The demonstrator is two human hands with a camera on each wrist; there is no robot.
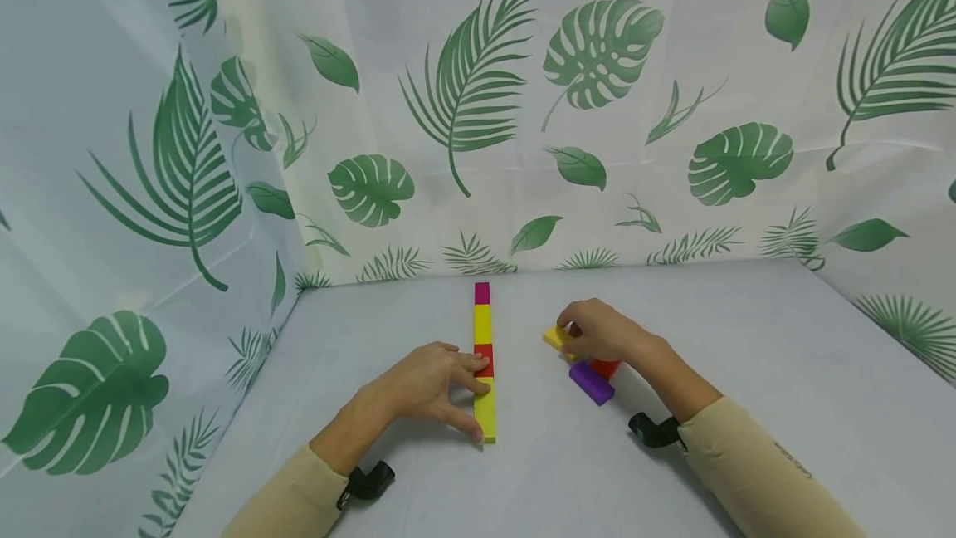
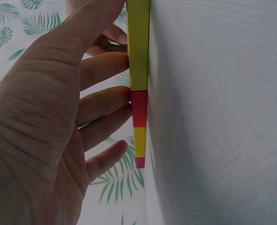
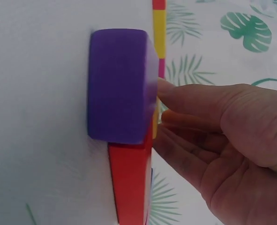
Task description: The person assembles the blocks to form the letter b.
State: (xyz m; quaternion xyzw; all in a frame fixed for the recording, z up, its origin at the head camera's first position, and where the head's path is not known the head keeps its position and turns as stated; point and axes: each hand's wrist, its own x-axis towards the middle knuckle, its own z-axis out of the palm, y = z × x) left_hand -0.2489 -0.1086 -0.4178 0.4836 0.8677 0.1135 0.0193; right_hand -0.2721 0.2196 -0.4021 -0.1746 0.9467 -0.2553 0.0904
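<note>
A straight row of blocks runs away from the person: a long yellow block (image 1: 487, 415) nearest, then a red one (image 1: 487, 369), a shorter yellow one (image 1: 483, 324) and a magenta one (image 1: 482, 294). Along its left side, the left hand (image 1: 429, 384) touches the near yellow and red blocks with spread fingertips. The right hand (image 1: 607, 332) pinches another yellow block (image 1: 553, 337) between thumb and fingers, right of the row. Just below that hand lie a purple block (image 1: 592, 383) and a red block (image 1: 608, 368), which the hand partly hides; the purple one overlaps the red in the right wrist view (image 3: 117, 86).
The blocks lie on a pale covered surface (image 1: 523, 480). Behind it and at both sides hangs a white sheet (image 1: 478, 131) with green leaf prints. Each wrist carries a small black camera, the left one (image 1: 371, 481) and the right one (image 1: 653, 430), close above the surface.
</note>
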